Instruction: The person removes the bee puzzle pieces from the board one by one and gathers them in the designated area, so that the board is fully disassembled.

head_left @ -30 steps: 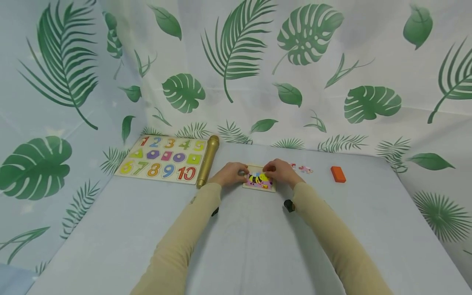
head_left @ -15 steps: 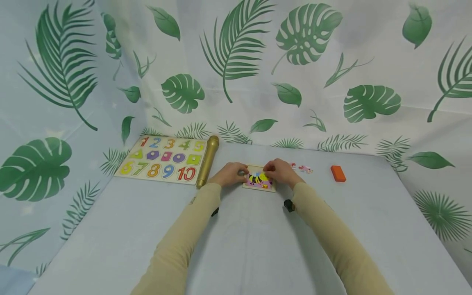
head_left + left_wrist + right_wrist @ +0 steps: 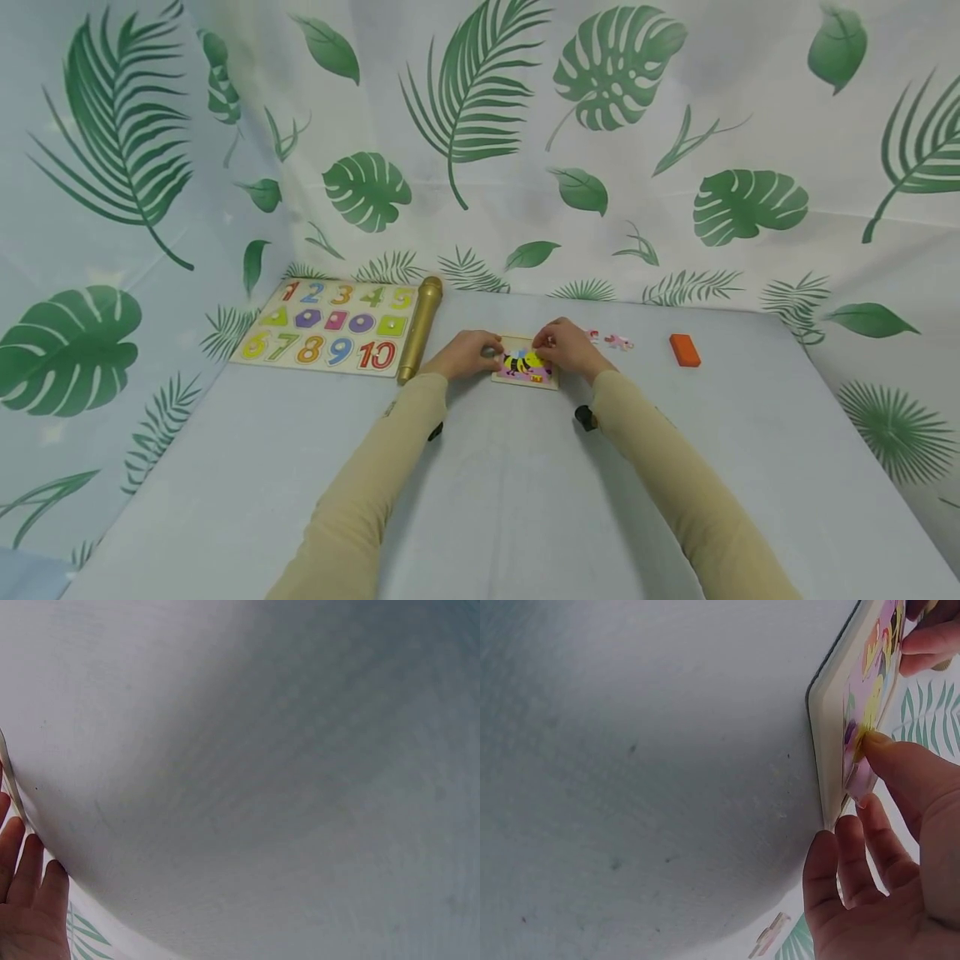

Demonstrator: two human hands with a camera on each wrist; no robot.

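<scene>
A small wooden puzzle board [image 3: 504, 383] with a bee picture lies flat on the table between the hands. The left hand [image 3: 467, 353] holds the board's left edge, thumb and index finger at the picture's side; in the left wrist view its other fingers [image 3: 30, 874] lie along the rim. From the right, the right hand [image 3: 573, 348] pinches a puzzle piece [image 3: 861, 776] between thumb and index finger at the picture's right part. The other fingers sit beside the frame. That piece is partly covered by the fingers.
Loose puzzle pieces [image 3: 619, 342] lie right of the right hand, with an orange block [image 3: 684, 350] farther right. To the left are a number puzzle board [image 3: 330, 325] and a gold microphone-shaped object [image 3: 420, 331]. A leaf-print cloth [image 3: 517, 208] hangs behind.
The head view has shifted slightly. Both hands stay at the bee puzzle board, with hardly any visible movement.
</scene>
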